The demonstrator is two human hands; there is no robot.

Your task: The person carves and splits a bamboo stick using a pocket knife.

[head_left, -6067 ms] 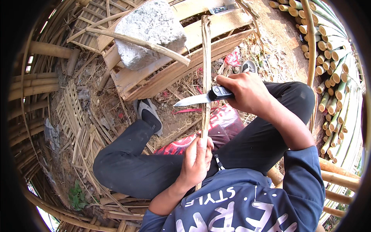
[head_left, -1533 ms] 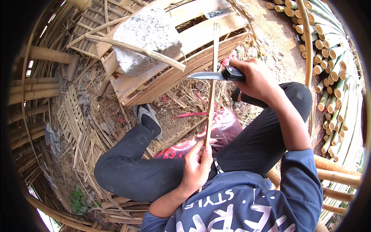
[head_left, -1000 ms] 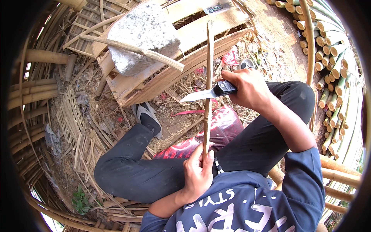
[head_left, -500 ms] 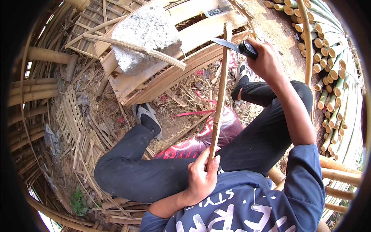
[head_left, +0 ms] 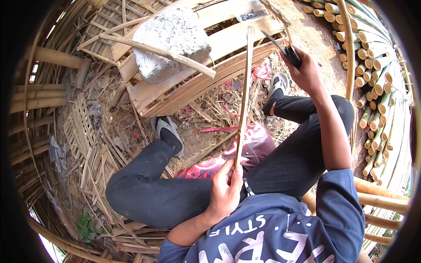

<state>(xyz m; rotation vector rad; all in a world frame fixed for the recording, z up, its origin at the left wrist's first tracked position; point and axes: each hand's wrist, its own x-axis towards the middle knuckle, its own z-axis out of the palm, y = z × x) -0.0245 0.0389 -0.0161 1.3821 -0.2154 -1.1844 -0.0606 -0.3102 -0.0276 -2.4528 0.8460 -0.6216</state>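
Note:
My left hand is closed round the lower end of a long bamboo strip, close to my waist. The strip stands out away from me, its far tip over the edge of a low wooden bench. Up at the right, my right hand grips the dark handle of a knife. Its narrow blade points up and left toward the strip's far end, with a gap between blade and strip.
On the wooden bench rests a large pale stone block with a loose stick across it. Cut bamboo poles are stacked at the right. A red patterned sack lies between my legs; split bamboo pieces litter the left.
The knife blade has come off the strip and moved right, tilting more upward. The strip's far end has swung slightly left, its narrower side now showing. My left hand keeps its hold.

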